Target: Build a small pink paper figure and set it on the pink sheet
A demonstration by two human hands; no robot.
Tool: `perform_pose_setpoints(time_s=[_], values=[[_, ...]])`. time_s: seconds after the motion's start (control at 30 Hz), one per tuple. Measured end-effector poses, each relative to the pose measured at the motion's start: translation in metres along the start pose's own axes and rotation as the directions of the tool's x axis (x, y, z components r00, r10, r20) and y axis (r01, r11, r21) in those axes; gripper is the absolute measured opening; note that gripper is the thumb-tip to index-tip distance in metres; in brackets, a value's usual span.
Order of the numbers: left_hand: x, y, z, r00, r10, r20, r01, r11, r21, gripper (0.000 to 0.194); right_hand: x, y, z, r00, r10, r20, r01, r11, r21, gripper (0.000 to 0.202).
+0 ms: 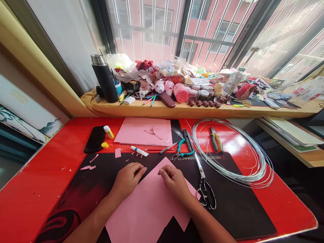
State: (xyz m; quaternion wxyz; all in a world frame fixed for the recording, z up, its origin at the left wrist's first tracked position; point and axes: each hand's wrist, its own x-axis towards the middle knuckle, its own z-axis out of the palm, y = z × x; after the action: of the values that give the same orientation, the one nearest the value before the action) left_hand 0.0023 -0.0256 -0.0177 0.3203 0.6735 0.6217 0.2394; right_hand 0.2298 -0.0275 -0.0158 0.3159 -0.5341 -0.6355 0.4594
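Note:
A large pink sheet of paper (144,206) lies at a slant on the black desk mat, with a notch along its lower right edge. My left hand (129,179) is closed at the sheet's upper left edge, thumb against the curled fingers. Over the sheet's upper part, my right hand (174,182) is closed too, thumb and forefinger pinched together. Anything between the fingertips of either hand is too small or hidden to name. Scissors (202,184) with black handles lie just right of my right hand. Ahead are teal-handled pliers (181,148) and a utility knife (187,140).
A coil of wire (263,168) and green-yellow pliers (216,140) lie at right. Behind are a pink paper stack (131,131) with a small twisted piece, a glue stick (108,132), a white tube (139,151) and a phone (95,140). A crowded windowsill (141,109) borders the table.

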Motion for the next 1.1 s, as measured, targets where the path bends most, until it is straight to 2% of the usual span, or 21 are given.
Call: perform_pose_setpoints(time_s=[1.1], values=[[-0.001,0.0001,-0.0009,1.0,0.016,-0.027,-0.017,1.0,-0.009,0.036,-0.0015,-0.0029,-0.0003,1.0,-0.014,0.015,0.014,0.999,-0.042,0.031]])
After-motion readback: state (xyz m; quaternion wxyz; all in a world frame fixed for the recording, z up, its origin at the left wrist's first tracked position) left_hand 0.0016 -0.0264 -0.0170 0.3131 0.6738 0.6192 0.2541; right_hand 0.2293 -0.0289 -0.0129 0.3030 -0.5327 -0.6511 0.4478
